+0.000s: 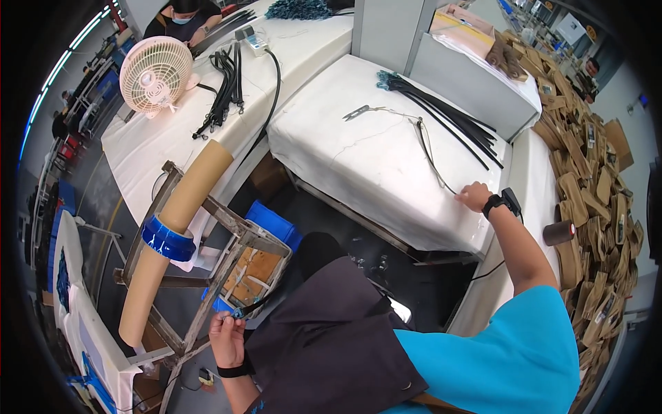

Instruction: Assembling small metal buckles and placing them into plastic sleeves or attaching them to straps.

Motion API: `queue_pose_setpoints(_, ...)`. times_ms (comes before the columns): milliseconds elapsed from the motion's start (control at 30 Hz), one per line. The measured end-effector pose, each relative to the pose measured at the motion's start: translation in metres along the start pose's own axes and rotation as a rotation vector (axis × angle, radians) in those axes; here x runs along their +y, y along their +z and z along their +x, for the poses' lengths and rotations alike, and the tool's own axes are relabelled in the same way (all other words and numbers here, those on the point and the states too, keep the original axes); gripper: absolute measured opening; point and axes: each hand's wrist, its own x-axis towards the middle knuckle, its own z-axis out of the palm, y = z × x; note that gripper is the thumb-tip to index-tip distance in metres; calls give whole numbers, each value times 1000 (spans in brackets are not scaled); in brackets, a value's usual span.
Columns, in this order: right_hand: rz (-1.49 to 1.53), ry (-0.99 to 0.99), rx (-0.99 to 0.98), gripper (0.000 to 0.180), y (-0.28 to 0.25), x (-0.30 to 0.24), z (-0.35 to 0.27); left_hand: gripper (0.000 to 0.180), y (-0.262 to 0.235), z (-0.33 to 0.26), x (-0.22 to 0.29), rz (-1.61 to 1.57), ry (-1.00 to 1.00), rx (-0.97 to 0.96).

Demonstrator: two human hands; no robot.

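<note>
My left hand [226, 339], low on the left beside the stool, is closed with its fingertips pinched on the blue-tipped end of a black strap [258, 303]. The rest of that strap runs toward my dark apron. Over the front right of the white-covered table, my right hand [474, 196] pinches the near end of a thin dark cord [433, 163]. That cord lies across the cloth, up to a small dark fitting. Beyond it are small thread snips [356, 112] with loose thread, and a bundle of black straps [448, 110] with blue ends.
A cardboard tube [200, 183] carrying a blue tape roll [167, 239] leans over a wooden frame [221, 269]. A pink fan [156, 74] and more black straps [227, 86] occupy the left table. Brown bundles [586, 207] pile up at right, near a dark thread spool [558, 232]. Another person sits opposite.
</note>
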Motion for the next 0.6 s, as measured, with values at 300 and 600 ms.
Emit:
queue_pose_setpoints(300,383,-302,654,27,21,-60,55,10,5,-6,-5,-7,-3,8)
queue_pose_setpoints(600,393,-147,697,15,58,-20,67,11,18,-18,-9,-28,11,-35)
